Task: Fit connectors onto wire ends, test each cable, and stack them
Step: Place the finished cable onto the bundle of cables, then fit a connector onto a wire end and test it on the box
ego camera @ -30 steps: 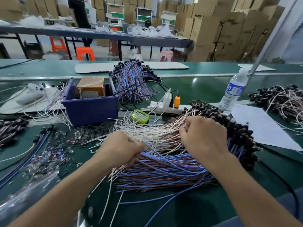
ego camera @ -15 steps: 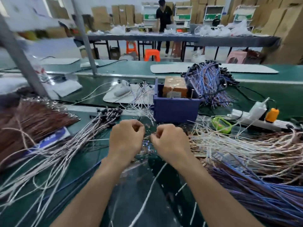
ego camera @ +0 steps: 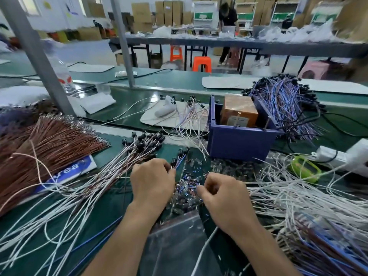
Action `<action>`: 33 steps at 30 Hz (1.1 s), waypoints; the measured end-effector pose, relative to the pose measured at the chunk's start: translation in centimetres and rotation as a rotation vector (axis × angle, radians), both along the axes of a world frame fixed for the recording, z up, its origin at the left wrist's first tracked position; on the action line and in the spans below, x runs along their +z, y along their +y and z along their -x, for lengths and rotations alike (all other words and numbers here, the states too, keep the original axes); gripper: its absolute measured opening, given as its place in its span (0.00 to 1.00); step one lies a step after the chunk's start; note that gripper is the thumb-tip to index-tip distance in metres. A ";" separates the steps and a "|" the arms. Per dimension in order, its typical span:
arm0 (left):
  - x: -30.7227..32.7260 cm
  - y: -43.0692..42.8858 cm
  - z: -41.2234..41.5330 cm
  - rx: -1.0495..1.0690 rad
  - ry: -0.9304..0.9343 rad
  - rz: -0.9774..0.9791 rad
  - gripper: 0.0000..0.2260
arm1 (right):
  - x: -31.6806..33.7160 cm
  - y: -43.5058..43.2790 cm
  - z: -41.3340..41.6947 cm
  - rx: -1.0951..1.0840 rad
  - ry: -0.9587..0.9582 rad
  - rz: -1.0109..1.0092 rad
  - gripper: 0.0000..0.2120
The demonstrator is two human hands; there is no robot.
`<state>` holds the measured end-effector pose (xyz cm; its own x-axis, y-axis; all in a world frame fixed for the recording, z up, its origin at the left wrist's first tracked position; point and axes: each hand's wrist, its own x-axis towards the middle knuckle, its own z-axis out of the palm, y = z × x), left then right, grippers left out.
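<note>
Now, your left hand [ego camera: 152, 180] had its grip closed round a few wires [ego camera: 177, 161], ends pointing to 1 o'clock. Your right hand [ego camera: 223, 193] curled over the connectors [ego camera: 187, 189] at its 10 o'clock; whether its grip pinched one, I could not tell. It was best to line each end straight before pushing.

The left forearm [ego camera: 127, 236] and the right forearm [ego camera: 258, 246] are bare along all of their visible length, up to the lower edge of the view. The left hand [ego camera: 152, 182] and the right hand [ego camera: 223, 196] are bare too, shown from the back, with knuckles ridged under the skin. The fingers [ego camera: 167, 166] are slim; their nails are too blurred to make out.
</note>
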<state>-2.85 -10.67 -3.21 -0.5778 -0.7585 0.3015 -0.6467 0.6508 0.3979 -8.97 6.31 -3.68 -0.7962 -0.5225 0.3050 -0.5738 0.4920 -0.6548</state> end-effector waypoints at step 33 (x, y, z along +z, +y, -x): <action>2.6 2.2 -1.3 -0.518 0.650 -0.337 0.10 | 6.1 6.1 4.9 0.007 -1.158 1.464 0.15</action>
